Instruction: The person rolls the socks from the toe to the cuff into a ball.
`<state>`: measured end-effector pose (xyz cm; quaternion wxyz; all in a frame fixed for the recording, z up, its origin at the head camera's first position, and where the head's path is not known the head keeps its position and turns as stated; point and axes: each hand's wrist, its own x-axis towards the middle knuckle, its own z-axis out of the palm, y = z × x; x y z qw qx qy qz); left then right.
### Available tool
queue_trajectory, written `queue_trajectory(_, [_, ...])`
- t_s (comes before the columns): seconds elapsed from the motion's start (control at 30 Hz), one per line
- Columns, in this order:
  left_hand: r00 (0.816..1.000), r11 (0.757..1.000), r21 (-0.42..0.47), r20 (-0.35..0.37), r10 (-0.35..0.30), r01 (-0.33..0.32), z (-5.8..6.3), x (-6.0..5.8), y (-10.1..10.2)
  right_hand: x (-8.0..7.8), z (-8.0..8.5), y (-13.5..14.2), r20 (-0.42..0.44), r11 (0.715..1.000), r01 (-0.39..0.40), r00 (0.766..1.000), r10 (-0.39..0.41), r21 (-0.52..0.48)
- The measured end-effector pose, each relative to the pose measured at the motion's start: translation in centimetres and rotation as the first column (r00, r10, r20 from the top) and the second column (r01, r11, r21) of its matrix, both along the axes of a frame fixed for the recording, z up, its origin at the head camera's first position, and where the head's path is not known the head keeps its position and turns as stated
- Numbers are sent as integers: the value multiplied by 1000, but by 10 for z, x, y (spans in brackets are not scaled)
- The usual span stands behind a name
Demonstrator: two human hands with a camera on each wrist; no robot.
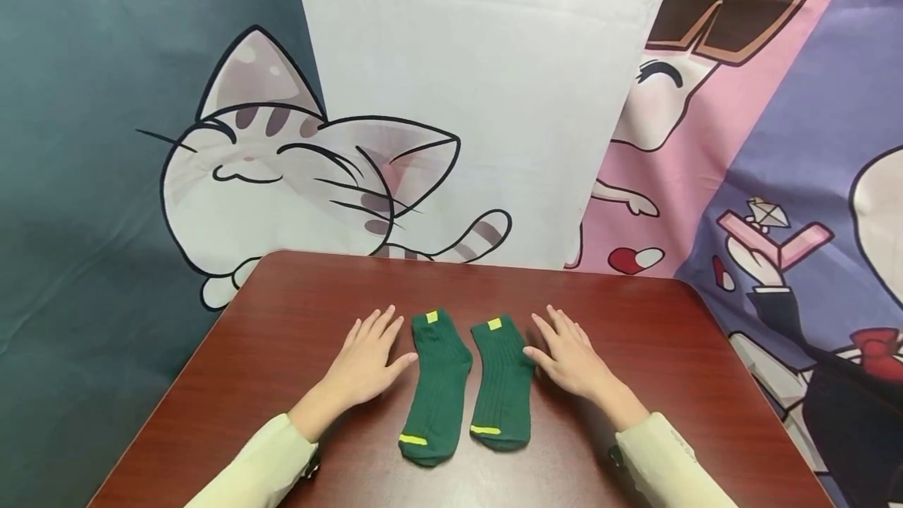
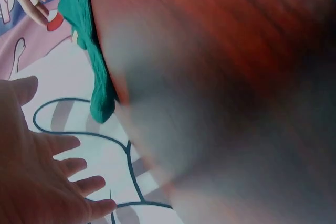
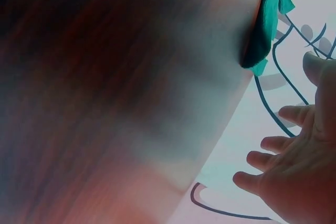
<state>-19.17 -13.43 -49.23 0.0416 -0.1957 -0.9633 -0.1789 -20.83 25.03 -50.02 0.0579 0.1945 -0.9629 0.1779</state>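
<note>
Two green ribbed socks lie flat side by side in the head view, the left sock [image 1: 439, 390] slightly nearer the front than the right sock [image 1: 502, 386]. Each has a yellow square at the cuff and a yellow stripe at the toe. My left hand [image 1: 367, 361] is spread beside the left sock, its thumb tip at the sock's edge. On the other side, my right hand [image 1: 571, 355] has its fingers extended, thumb tip at the right sock's heel. Both wrist views show straight fingers holding nothing, with green sock fabric [image 2: 79, 14] [image 3: 265, 19] beyond.
The socks lie on a reddish-brown wooden table [image 1: 339, 281] with rounded far corners. Behind it hangs a printed backdrop [image 1: 480, 85] with a cartoon cat and figures. Pale sleeves [image 1: 261, 461] cover both forearms, with a dark strap at each wrist.
</note>
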Motion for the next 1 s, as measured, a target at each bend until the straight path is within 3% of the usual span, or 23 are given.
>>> queue_trajectory(0.17, [1000,1000,15,21,17,-17,-3,5,9,0,-3,-6,21,999,-31,999,32,-29])
queue_trajectory(0.5, [1000,1000,21,25,-11,11,6,5,39,-8,-3,-15,105,998,3,994,3,-64])
queue_trajectory(1.0, [996,997,-9,31,-78,79,2,4,64,-19,-6,-24,159,997,-18,987,29,-72])
